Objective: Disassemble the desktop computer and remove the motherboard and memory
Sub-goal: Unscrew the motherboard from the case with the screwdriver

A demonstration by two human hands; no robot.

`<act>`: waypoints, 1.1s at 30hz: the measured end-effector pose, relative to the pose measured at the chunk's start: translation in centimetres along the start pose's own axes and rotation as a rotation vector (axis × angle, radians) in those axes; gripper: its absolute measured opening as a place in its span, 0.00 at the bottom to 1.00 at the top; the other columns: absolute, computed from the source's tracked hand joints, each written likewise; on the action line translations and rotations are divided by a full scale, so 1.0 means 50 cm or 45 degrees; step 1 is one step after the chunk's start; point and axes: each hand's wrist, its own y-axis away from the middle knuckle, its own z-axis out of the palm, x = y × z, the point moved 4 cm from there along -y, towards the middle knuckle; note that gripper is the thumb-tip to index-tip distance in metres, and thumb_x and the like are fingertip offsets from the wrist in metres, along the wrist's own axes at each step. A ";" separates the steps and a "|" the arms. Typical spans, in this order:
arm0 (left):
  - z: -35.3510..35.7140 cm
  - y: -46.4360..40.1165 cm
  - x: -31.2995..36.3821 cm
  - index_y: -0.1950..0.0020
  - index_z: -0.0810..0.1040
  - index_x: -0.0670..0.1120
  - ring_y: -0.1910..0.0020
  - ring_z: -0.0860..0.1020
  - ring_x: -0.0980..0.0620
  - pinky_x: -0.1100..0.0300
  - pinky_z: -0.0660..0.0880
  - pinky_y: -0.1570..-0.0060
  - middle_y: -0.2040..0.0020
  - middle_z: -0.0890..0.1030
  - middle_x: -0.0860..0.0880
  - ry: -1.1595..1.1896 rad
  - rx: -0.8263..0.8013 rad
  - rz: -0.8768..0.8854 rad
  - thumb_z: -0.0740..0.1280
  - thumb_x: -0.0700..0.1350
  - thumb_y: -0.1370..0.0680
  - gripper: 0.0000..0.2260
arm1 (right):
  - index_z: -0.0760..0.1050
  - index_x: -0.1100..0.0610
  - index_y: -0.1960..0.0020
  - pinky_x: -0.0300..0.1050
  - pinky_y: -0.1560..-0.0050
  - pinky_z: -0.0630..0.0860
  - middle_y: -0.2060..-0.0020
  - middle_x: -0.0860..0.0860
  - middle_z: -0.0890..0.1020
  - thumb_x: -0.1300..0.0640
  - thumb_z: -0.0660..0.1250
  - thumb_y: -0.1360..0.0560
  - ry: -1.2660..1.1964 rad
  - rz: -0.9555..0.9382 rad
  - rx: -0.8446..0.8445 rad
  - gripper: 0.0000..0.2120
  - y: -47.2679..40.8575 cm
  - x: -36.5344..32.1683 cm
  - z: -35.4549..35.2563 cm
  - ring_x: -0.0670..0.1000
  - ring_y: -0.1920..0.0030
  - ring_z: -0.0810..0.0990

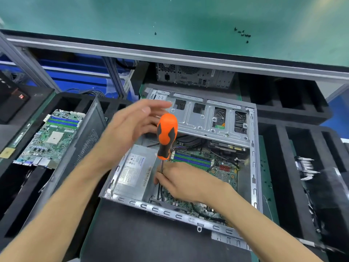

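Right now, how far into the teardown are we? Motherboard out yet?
Done: the case lies open, side panel off, loose screws on the green bench. In hand: the right hand steadies the shaft of the orange screwdriver down at the motherboard edge beside the power supply; the left hand hovers open by the handle. Left: board and cables remain inside.

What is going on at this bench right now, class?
A person is working inside an open desktop case lying on its side. The right hand steadies the shaft of an orange-handled screwdriver standing upright on the motherboard, near the power supply. The left hand is open beside the handle, not gripping it. The motherboard is not yet out. Another bare board lies to the left.
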 end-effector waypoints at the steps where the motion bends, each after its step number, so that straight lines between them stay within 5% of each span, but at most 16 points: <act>1: 0.000 0.010 0.032 0.33 0.77 0.44 0.44 0.80 0.37 0.49 0.78 0.44 0.42 0.81 0.39 -0.024 -0.118 0.043 0.56 0.45 0.17 0.16 | 0.76 0.59 0.48 0.56 0.49 0.75 0.54 0.57 0.79 0.52 0.51 0.14 -0.008 -0.010 0.009 0.17 -0.001 -0.002 -0.002 0.59 0.55 0.78; 6: 0.010 0.056 0.130 0.35 0.79 0.52 0.46 0.82 0.53 0.64 0.78 0.45 0.46 0.83 0.54 -0.733 -0.291 0.253 0.69 0.39 0.22 0.16 | 0.76 0.60 0.57 0.53 0.57 0.75 0.64 0.51 0.76 0.49 0.51 0.16 0.112 -0.065 0.047 0.22 0.006 -0.023 -0.006 0.58 0.61 0.78; 9: 0.015 0.068 0.176 0.44 0.79 0.50 0.54 0.82 0.56 0.64 0.79 0.53 0.54 0.82 0.58 -1.039 -0.329 0.380 0.73 0.48 0.26 0.11 | 0.67 0.52 0.62 0.46 0.67 0.64 0.73 0.44 0.66 0.42 0.54 0.17 0.221 -0.037 0.218 0.19 0.014 -0.038 -0.019 0.55 0.68 0.73; 12: 0.020 0.077 0.194 0.55 0.69 0.55 0.68 0.75 0.56 0.56 0.74 0.67 0.67 0.77 0.57 -1.557 -0.299 0.364 0.64 0.64 0.25 0.14 | 0.66 0.51 0.64 0.47 0.66 0.64 0.68 0.50 0.79 0.40 0.50 0.17 0.443 -0.012 0.206 0.23 0.009 -0.054 -0.017 0.58 0.65 0.78; 15: 0.031 0.078 0.197 0.61 0.65 0.52 0.72 0.70 0.53 0.58 0.64 0.71 0.70 0.71 0.55 -2.129 -0.121 0.371 0.46 0.74 0.26 0.26 | 0.67 0.53 0.61 0.49 0.65 0.66 0.65 0.55 0.79 0.45 0.49 0.15 0.490 -0.024 0.186 0.19 0.003 -0.069 -0.007 0.61 0.62 0.80; 17: 0.039 0.082 0.203 0.56 0.68 0.54 0.70 0.69 0.53 0.58 0.63 0.71 0.60 0.73 0.56 -2.086 -0.107 0.450 0.47 0.74 0.26 0.25 | 0.64 0.55 0.59 0.50 0.65 0.67 0.67 0.54 0.73 0.48 0.50 0.15 0.448 -0.006 0.160 0.17 0.001 -0.072 -0.007 0.62 0.62 0.80; 20: 0.043 0.091 0.206 0.39 0.72 0.57 0.63 0.74 0.57 0.59 0.71 0.62 0.43 0.71 0.58 -1.624 -0.400 0.414 0.62 0.61 0.23 0.15 | 0.60 0.54 0.63 0.50 0.64 0.69 0.66 0.54 0.73 0.49 0.50 0.16 0.396 0.025 0.109 0.18 0.002 -0.076 -0.005 0.62 0.61 0.80; 22: 0.040 0.097 0.203 0.41 0.78 0.54 0.59 0.74 0.60 0.64 0.71 0.56 0.46 0.73 0.56 -1.535 -0.470 0.398 0.65 0.55 0.23 0.12 | 0.60 0.54 0.63 0.50 0.63 0.72 0.69 0.52 0.72 0.47 0.51 0.17 0.416 0.042 0.141 0.18 0.004 -0.077 -0.007 0.61 0.63 0.80; 27: 0.028 0.091 0.195 0.58 0.73 0.53 0.66 0.73 0.50 0.55 0.69 0.65 0.63 0.73 0.54 -2.013 -0.178 0.330 0.53 0.68 0.26 0.21 | 0.59 0.52 0.70 0.47 0.68 0.65 0.75 0.48 0.64 0.43 0.53 0.17 0.469 0.087 0.277 0.25 -0.006 -0.083 -0.017 0.55 0.72 0.67; 29: 0.029 0.094 0.184 0.51 0.75 0.55 0.65 0.73 0.51 0.56 0.69 0.65 0.55 0.74 0.56 -2.027 -0.205 0.343 0.51 0.68 0.25 0.21 | 0.58 0.52 0.68 0.50 0.64 0.70 0.72 0.49 0.64 0.47 0.53 0.17 0.431 0.093 0.220 0.22 -0.011 -0.088 -0.010 0.57 0.68 0.68; 33: 0.032 0.106 0.174 0.39 0.78 0.54 0.67 0.72 0.56 0.57 0.75 0.61 0.42 0.72 0.56 -1.743 -0.349 0.387 0.62 0.57 0.21 0.14 | 0.63 0.56 0.59 0.49 0.63 0.67 0.69 0.49 0.65 0.47 0.51 0.17 0.402 0.146 0.154 0.16 -0.008 -0.080 -0.013 0.58 0.65 0.71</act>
